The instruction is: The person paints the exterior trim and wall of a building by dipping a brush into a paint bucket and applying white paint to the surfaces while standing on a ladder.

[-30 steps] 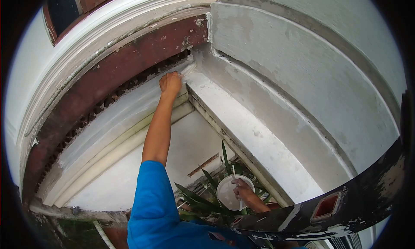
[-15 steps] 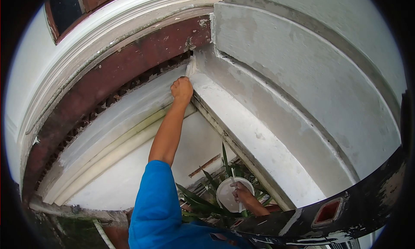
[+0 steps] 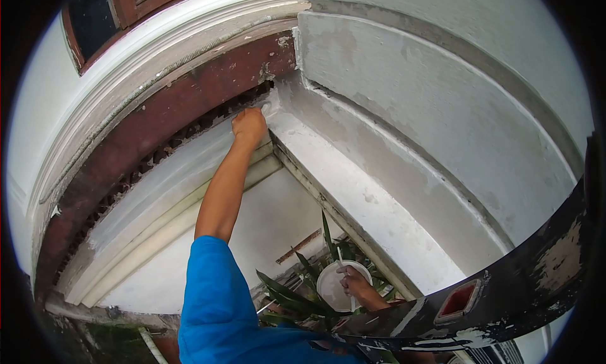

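My left hand [image 3: 249,125], at the end of a bare forearm and blue sleeve, is a fist against the inner corner below the dark red beam [image 3: 196,83]. A pale tip, seemingly a paintbrush [image 3: 266,109], pokes out beside the knuckles; the rest is hidden by my fingers. It touches the whitened surface near the ledge [image 3: 353,193]. Lower down, my right hand [image 3: 355,282] has its fingers wrapped round the pale handle [image 3: 341,255] of a round white bucket [image 3: 328,294]. Whitish-grey material shows inside the bucket.
A black, paint-flecked bar [image 3: 505,288] curves across the lower right, in front of my right forearm. Green leafy plants [image 3: 287,294] surround the bucket. Broken, jagged edges run under the red beam. A grey wall [image 3: 429,92] rises at right; pale moulding [image 3: 145,250] slopes at left.
My left hand has shifted slightly up and left along the corner, with the pale tip at a different angle. The view has moved a little. My right hand stays on the bucket handle.
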`<state>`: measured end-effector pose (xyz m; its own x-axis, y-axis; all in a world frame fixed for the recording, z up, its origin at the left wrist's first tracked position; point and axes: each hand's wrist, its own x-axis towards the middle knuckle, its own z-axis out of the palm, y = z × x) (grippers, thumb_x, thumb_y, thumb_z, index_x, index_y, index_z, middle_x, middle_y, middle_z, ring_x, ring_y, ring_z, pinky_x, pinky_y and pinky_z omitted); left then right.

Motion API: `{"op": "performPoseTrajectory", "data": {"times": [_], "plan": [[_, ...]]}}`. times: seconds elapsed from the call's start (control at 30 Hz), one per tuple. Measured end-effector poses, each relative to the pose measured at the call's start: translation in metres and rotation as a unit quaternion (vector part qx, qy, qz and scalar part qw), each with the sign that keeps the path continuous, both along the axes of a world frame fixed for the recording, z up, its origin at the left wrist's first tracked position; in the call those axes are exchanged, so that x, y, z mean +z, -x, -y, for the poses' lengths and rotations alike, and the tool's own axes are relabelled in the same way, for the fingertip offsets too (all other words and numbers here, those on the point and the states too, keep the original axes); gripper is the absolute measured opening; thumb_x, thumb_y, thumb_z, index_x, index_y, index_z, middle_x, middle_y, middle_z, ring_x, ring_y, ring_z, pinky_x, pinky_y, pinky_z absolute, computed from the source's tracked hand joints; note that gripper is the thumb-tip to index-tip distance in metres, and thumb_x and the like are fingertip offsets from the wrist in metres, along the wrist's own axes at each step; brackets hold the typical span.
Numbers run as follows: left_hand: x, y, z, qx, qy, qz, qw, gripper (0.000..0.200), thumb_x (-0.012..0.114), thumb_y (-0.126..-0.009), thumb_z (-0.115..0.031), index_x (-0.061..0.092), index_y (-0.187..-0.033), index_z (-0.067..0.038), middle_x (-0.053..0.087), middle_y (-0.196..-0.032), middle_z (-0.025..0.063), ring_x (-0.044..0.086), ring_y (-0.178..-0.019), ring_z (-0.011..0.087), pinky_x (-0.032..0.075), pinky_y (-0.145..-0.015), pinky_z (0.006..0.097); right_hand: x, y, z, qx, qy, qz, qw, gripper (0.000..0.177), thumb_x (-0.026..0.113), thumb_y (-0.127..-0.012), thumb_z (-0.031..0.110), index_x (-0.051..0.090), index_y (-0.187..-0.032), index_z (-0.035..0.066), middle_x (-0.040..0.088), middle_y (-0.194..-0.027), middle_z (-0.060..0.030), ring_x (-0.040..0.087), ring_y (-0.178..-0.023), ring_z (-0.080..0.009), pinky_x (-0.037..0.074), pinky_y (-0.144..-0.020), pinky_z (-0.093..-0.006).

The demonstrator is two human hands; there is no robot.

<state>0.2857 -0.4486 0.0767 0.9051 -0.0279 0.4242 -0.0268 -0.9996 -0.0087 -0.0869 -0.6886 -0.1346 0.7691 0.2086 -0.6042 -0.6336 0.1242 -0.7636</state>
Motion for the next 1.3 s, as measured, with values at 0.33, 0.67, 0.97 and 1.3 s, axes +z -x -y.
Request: {"op": "performPoseTrajectory", "data": {"times": [0.33,0.67,0.97,1.3], "plan": [[-0.03,-0.006,-0.01,0.009,0.129,0.021,0.991,0.029,0.052,-0.087,-0.027,0.067,-0.094,-0.003,0.065,-0.098,0.0206,0.063,-0.092,0.0376,0.05,-0.081,0.0458,0.001,0.003,0.008,-0.003,0.014,-0.001,1.0,0.032,0.04,-0.086,0.006,0.044,-0.118,0.008,0.043,-0.072,-0.0022,0.037,-0.056,-0.0093,0.033,-0.05,-0.0259],[-0.001,0.033,0.008,-0.002,0.146,-0.017,0.989,0.027,0.057,-0.084,-0.026,0.068,-0.093,-0.003,0.065,-0.097,0.0214,0.063,-0.091,0.0378,0.05,-0.081,0.0448,-0.002,-0.002,0.005,-0.011,0.017,-0.019,1.0,0.032,0.04,-0.086,0.005,0.045,-0.118,0.007,0.042,-0.069,-0.0013,0.037,-0.056,-0.0098,0.034,-0.051,-0.0267],[-0.014,0.009,-0.016,0.041,0.173,-0.013,0.984,0.029,0.056,-0.083,-0.026,0.067,-0.095,-0.002,0.065,-0.1,0.0221,0.062,-0.096,0.0378,0.049,-0.084,0.0442,-0.001,0.003,0.009,-0.023,0.018,-0.002,1.0,0.033,0.041,-0.085,0.004,0.046,-0.118,0.008,0.04,-0.068,-0.0011,0.036,-0.055,-0.0102,0.033,-0.05,-0.0269],[0.006,0.06,-0.036,0.047,0.126,0.002,0.991,0.028,0.06,-0.081,-0.026,0.066,-0.09,-0.001,0.065,-0.094,0.0216,0.063,-0.091,0.038,0.05,-0.08,0.0461,0.004,0.0,0.008,-0.031,0.011,-0.005,0.999,0.034,0.04,-0.085,0.003,0.045,-0.118,0.008,0.038,-0.067,-0.0004,0.033,-0.051,-0.0088,0.029,-0.047,-0.0262]]}}
